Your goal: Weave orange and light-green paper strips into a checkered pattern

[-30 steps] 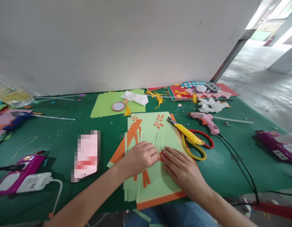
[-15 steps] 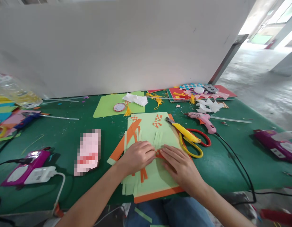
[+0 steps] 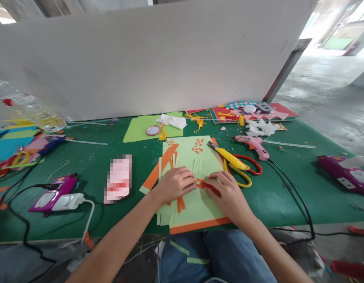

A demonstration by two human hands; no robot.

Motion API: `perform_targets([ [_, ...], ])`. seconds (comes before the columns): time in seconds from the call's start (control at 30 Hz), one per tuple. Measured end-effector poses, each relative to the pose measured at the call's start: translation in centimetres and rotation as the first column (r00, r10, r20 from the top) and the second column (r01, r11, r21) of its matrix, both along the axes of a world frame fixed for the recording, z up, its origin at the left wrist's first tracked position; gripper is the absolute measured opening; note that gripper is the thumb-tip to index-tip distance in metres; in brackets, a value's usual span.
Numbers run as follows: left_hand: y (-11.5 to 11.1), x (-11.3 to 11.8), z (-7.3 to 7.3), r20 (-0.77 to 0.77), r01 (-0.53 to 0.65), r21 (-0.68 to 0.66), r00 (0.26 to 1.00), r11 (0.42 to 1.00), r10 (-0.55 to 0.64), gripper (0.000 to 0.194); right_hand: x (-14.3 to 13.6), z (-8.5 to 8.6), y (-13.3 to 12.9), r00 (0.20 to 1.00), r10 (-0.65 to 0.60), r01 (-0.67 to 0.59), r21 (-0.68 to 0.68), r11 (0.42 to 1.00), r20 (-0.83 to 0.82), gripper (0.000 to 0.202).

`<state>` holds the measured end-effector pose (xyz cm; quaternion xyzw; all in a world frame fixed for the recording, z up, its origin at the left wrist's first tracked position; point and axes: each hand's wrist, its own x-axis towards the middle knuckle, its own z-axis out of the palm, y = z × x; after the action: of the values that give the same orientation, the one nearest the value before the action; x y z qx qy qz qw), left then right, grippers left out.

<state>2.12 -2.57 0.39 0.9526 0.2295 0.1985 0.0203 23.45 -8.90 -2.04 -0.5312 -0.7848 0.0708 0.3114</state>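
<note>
Pale green paper strips [image 3: 196, 164] stand upright on a stack of light green paper sheets [image 3: 199, 212], crossed by a short orange paper strip [image 3: 203, 183]. My left hand [image 3: 176, 184] is closed, its fingertips pressing at the left end of this crossing. The right end of the orange strip is pinched by my right hand [image 3: 227, 194], thumb under the bent fingers. Fingers partly hide the strip's ends. Loose orange strips [image 3: 181, 204] lie below my left hand. Small orange checkered woven pieces [image 3: 197, 146] rest higher on the sheet.
Right of the sheets lie a yellow utility knife [image 3: 232, 158], red-and-yellow scissors [image 3: 252, 165] and a pink glue gun [image 3: 254, 144] with a black cord. On the left are a pink, pixelated object [image 3: 119, 177], a purple power strip [image 3: 56, 192] and a plastic bottle [image 3: 37, 114].
The view has tilted and shifted slightly. My right hand's fingers, flatter before, are now bent and pinch the orange strip, drawn back a little to the right. My left hand stays at the strips.
</note>
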Motion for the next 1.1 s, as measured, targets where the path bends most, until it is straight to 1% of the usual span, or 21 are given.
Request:
perform_targets([
  [0.07,0.0,-0.1,-0.2,0.024,0.007,-0.023,1.0,1.0,-0.007,0.026,0.0,-0.1,-0.1,1.0,0.003,-0.003,0.002,1.0,-0.003,0.018],
  [0.17,-0.2,-0.1,-0.6,0.025,0.007,-0.019,1.0,1.0,-0.006,0.025,0.1,0.0,-0.2,0.999,0.029,-0.029,0.007,1.0,-0.014,0.02],
  [0.3,-0.4,-0.2,-0.9,0.025,0.014,0.001,1.0,1.0,-0.014,0.024,0.1,-0.1,-0.5,0.992,0.125,-0.125,0.007,0.992,-0.004,0.027],
  [0.37,-0.5,-0.2,-1.0,0.033,0.012,0.015,0.999,1.0,-0.013,0.025,0.1,-0.2,-0.5,0.988,0.152,-0.152,0.012,0.988,0.005,0.024],
  [0.47,-0.5,-0.1,-1.1,0.042,0.011,0.031,0.999,0.999,-0.012,0.025,0.2,-0.3,-0.5,0.99,0.144,-0.143,0.035,0.989,-0.004,0.017],
  [0.57,-0.4,-0.1,-1.2,0.045,0.018,0.037,0.999,0.999,-0.02,0.024,0.3,-0.4,-0.7,0.993,0.117,-0.115,0.058,0.992,-0.034,0.014],
  [0.7,-0.5,-0.1,-1.5,0.052,0.026,0.036,0.998,0.999,-0.028,0.024,0.5,-0.3,-1.1,0.997,0.052,-0.047,0.084,0.995,-0.057,0.023],
  [0.8,-0.5,-0.1,-1.6,0.051,0.031,0.034,0.998,0.999,-0.032,0.023,0.5,-0.2,-1.4,0.998,0.024,-0.018,0.095,0.995,-0.065,0.026],
  [0.93,-0.5,-0.1,-1.6,0.051,0.037,0.042,0.998,0.998,-0.039,0.024,0.4,0.0,-1.3,0.998,0.049,-0.044,0.1,0.994,-0.051,0.016],
  [1.03,-0.5,-0.1,-1.4,0.052,0.037,0.049,0.998,0.998,-0.04,0.026,0.3,0.0,-1.1,0.997,0.083,-0.083,0.098,0.992,0.006,0.016],
  [1.1,-0.5,0.0,-1.2,0.046,0.043,0.048,0.998,0.998,-0.045,0.025,0.2,0.1,-1.0,0.997,0.08,-0.08,0.089,0.993,0.011,0.016],
])
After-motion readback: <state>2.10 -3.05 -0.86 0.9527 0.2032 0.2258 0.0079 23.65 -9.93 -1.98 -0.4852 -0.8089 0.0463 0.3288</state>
